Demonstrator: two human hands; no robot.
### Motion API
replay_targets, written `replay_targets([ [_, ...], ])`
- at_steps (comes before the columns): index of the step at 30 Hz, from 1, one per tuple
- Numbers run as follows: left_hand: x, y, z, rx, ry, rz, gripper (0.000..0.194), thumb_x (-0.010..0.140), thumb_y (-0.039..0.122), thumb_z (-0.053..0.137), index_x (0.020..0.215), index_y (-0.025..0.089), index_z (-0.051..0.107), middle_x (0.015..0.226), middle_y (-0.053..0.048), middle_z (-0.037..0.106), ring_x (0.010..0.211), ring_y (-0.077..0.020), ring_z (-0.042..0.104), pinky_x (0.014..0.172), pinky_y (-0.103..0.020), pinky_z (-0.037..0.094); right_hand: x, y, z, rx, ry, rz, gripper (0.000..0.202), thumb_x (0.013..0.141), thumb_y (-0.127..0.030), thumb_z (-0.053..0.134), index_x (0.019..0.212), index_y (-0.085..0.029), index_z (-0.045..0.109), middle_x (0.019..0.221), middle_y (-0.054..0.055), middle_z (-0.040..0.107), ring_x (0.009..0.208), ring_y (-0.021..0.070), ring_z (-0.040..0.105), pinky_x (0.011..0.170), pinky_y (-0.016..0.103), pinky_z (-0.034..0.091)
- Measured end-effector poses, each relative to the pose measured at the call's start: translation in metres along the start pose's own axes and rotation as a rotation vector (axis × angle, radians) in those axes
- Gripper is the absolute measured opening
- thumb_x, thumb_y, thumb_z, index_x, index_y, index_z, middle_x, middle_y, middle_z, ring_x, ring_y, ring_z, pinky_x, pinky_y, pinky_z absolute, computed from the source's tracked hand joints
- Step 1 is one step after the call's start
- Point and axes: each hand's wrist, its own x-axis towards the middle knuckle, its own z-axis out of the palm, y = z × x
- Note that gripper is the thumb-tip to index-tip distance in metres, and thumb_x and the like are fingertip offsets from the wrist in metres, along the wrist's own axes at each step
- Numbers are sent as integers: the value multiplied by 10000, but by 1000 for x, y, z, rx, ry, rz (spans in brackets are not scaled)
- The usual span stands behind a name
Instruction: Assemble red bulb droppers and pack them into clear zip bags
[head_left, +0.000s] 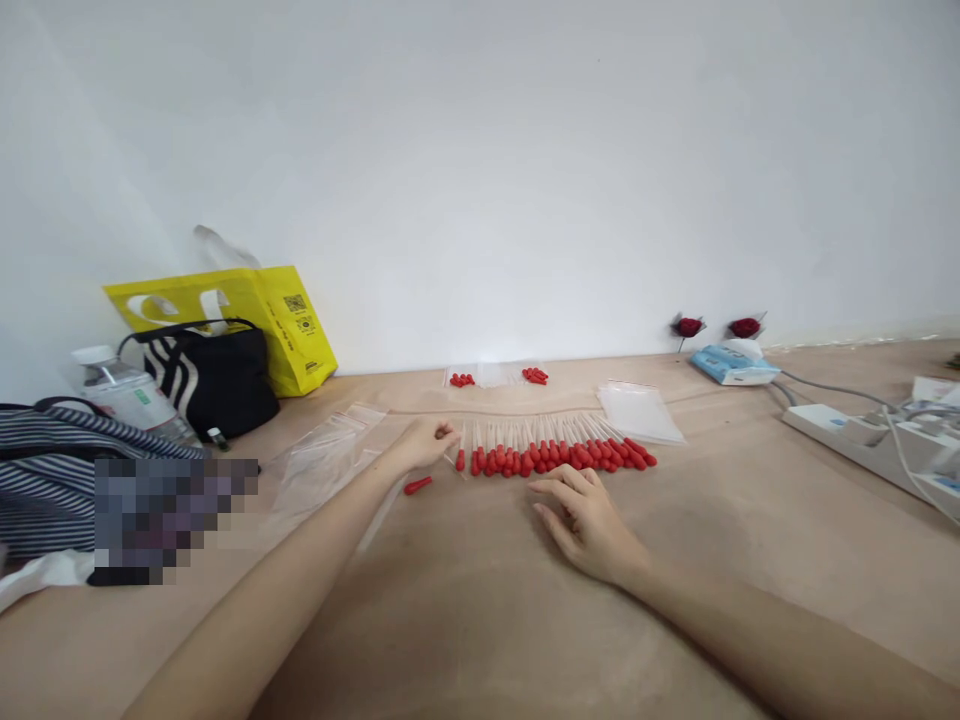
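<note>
A row of droppers lies across the table, with pale, thin tubes pointing to the wall and red rubber bulbs [551,457] toward me. My left hand [429,444] is at the row's left end, its fingers closed in a pinch. A thin pale piece shows just below those fingertips; whether they grip it is unclear. Nearer me, a single red bulb [418,485] lies apart from the row. My right hand [589,525] rests on the table just in front of the bulbs, fingers loosely curved and thumb apart, with nothing visible in it.
Clear plastic bags [330,450] lie left of my left hand. Against the wall are small bags with red bulbs [535,376]; another clear bag [641,412] lies behind the row's right end. A yellow bag [300,340] and black pouch [217,375] stand left, a power strip [862,440] right.
</note>
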Motion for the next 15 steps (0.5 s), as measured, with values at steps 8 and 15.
replay_targets([
  [8, -36, -30, -20, 200, 15, 277, 214, 769, 215, 462, 896, 167, 628, 891, -56, 580, 829, -180, 538, 752, -286, 407, 7, -11, 10, -72, -6, -105, 168, 790, -146, 441, 800, -186, 604, 665, 13, 554, 628, 129, 447, 647, 301, 250],
  [15, -11, -32, -14, 451, -60, 522, 201, 758, 94, 455, 843, 177, 617, 918, -50, 557, 814, -171, 531, 739, -273, 395, 8, -11, 11, -75, -11, -103, 181, 802, -156, 431, 789, -179, 610, 652, 15, 539, 623, 128, 422, 640, 291, 243],
])
